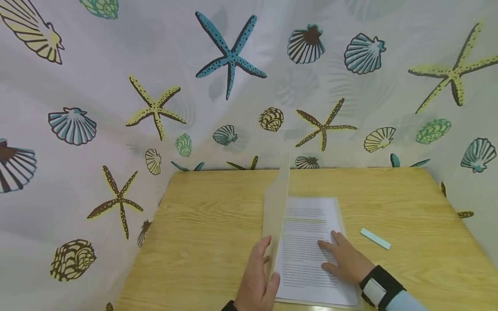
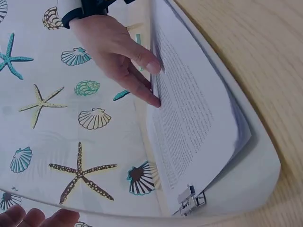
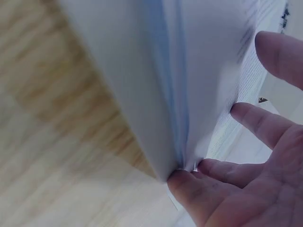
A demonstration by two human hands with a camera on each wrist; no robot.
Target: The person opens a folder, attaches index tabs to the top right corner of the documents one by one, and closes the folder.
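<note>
our left hand [image 1: 256, 276] grasps the raised cover [image 1: 276, 211] of a cream document folder [image 2: 251, 189], thumb and fingers on opposite sides. our right hand [image 1: 344, 257], fingers spread and grasping nothing, rests its tips on the printed page [image 1: 301, 259] inside. a metal clip [image 2: 191, 203] sits at the sheets' edge. the folder lies on the near part of the wooden table [image 1: 210, 224]; just right of it we see a pale blue strip [image 1: 375, 238]. wood runs wide to the left, and the far edge meets a shell-and-starfish curtain [image 1: 241, 121].

No words can be read: the printed lines [image 1: 303, 242] on the white sheet [image 1: 311, 263] are too small.
</note>
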